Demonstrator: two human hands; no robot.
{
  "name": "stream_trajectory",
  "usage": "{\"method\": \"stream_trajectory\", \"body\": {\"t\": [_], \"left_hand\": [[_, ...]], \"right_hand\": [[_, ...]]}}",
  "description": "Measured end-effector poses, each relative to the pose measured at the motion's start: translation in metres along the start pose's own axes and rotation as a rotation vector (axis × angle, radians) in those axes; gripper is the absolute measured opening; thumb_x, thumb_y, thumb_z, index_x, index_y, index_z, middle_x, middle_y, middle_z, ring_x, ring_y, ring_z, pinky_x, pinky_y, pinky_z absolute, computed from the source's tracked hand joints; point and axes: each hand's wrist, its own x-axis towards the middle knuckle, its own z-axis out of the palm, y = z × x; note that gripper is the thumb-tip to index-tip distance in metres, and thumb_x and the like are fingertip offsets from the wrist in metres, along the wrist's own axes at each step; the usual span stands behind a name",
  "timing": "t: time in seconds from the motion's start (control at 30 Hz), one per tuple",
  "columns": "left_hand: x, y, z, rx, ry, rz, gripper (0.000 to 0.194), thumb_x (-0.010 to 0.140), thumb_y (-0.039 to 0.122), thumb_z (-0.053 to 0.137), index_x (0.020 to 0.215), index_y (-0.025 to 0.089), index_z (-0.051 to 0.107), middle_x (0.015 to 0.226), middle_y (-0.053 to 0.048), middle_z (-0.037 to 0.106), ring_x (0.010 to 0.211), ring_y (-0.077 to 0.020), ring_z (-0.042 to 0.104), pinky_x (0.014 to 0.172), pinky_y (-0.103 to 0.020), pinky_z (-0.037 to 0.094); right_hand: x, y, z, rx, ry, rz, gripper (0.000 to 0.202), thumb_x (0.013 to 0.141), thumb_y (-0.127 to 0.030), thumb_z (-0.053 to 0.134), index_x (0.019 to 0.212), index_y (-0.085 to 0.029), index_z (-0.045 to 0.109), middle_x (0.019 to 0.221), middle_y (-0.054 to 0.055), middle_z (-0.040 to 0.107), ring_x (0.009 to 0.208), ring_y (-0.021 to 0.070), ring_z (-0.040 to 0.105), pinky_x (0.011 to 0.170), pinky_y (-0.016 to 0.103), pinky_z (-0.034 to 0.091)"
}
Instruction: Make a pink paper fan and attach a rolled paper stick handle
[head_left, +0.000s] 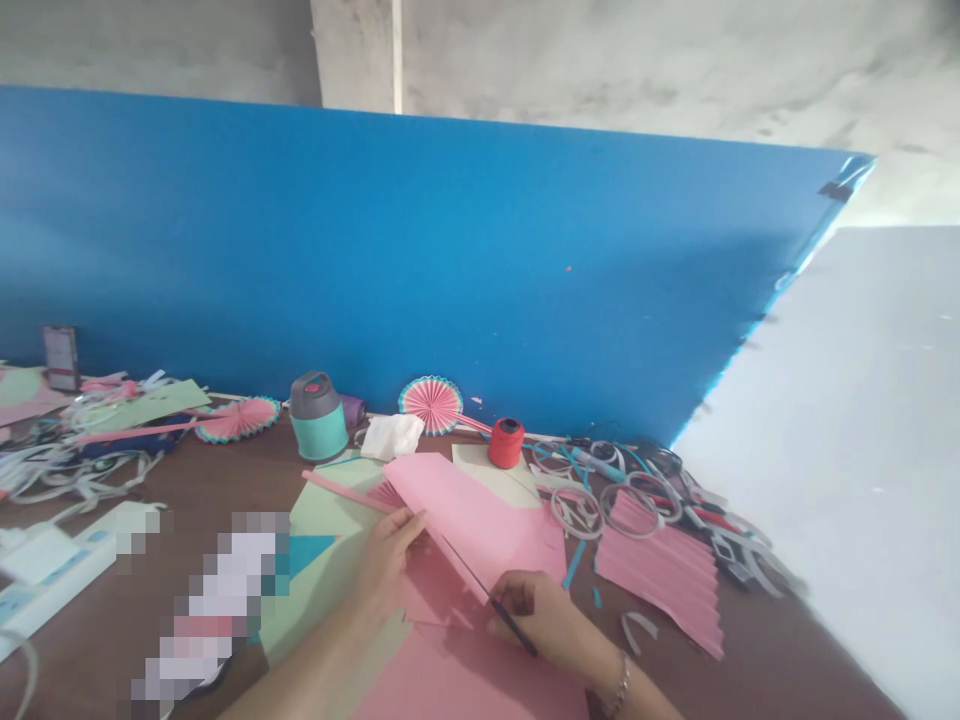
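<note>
My left hand (pixel 396 550) pinches the left edge of a folded pink paper sheet (pixel 472 500) between thumb and fingers. My right hand (pixel 544 615) is closed around a slim black-handled knife (pixel 514 627). Its thin dark blade lies along the fold of the sheet, pointing up and left towards my left hand. More pink paper (pixel 480 670) lies beneath both hands, over pale green sheets (pixel 322 580). A narrow pink strip (pixel 341 490) and some pleated pink paper stick out to the left behind the sheet.
Behind stand a teal flask (pixel 319 425), a red thread spool (pixel 506 445) and a pleated paper rosette (pixel 431 405) against a blue partition (pixel 420 250). Right lie coiled cables (pixel 630 505) and pleated pink paper (pixel 664 575). Left are a power strip (pixel 82 560) and a blurred-out phone-like object (pixel 214 610).
</note>
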Motion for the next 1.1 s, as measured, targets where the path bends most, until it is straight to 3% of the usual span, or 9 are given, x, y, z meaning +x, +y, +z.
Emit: {"method": "stream_trajectory", "body": {"t": [0.67, 1.1], "left_hand": [[-0.002, -0.002, 0.002, 0.018, 0.001, -0.004, 0.029, 0.067, 0.042, 0.070, 0.072, 0.014, 0.067, 0.063, -0.003, 0.064, 0.062, -0.0163, 0.059, 0.062, -0.026, 0.044], [-0.003, -0.003, 0.004, -0.005, -0.011, -0.037, 0.025, 0.066, 0.040, 0.072, 0.068, 0.015, 0.067, 0.064, -0.002, 0.065, 0.060, -0.0134, 0.056, 0.061, -0.023, 0.043]], "right_hand": [[0.001, 0.004, 0.006, 0.085, 0.031, -0.007, 0.011, 0.056, -0.023, 0.060, 0.062, -0.015, 0.056, 0.046, -0.007, 0.047, 0.040, 0.0040, 0.034, 0.040, 0.018, 0.025], [0.005, 0.013, 0.007, -0.011, 0.057, -0.025, 0.011, 0.057, -0.020, 0.063, 0.065, -0.012, 0.063, 0.048, -0.005, 0.053, 0.043, 0.0063, 0.042, 0.040, 0.017, 0.031]]}}
